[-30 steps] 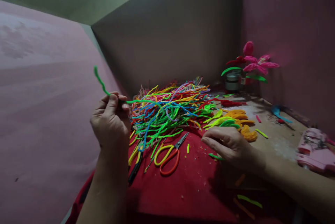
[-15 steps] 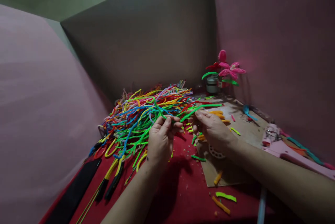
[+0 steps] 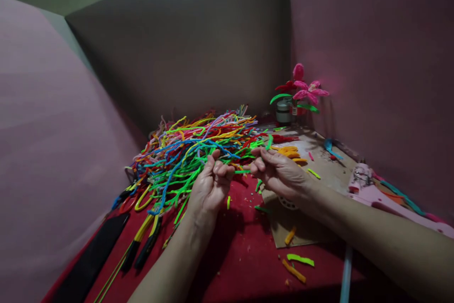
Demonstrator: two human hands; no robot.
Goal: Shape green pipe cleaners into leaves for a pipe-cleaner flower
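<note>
A bright green pipe cleaner (image 3: 242, 171) runs between my two hands above the red cloth. My left hand (image 3: 212, 182) is closed with its fingers curled round one end. My right hand (image 3: 278, 170) pinches the other side, and a green length stands up past its fingertips. Just beyond my hands lies a large heap of pipe cleaners (image 3: 191, 144) in many colours, green ones nearest my left hand. Orange fuzzy pieces (image 3: 289, 153) lie on the cardboard (image 3: 301, 227) behind and beside my right hand.
Pliers with yellow and black handles (image 3: 147, 239) and a black strip (image 3: 94, 258) lie at left. A pink glue gun (image 3: 383, 201) rests at right. A pink pipe-cleaner flower (image 3: 310, 91) stands in the far corner. Short offcuts (image 3: 301, 260) lie near the front.
The green pipe cleaner that stretched out past both hands now shows mostly as a short span between them. My left hand has curled more tightly. The view has shifted slightly.
</note>
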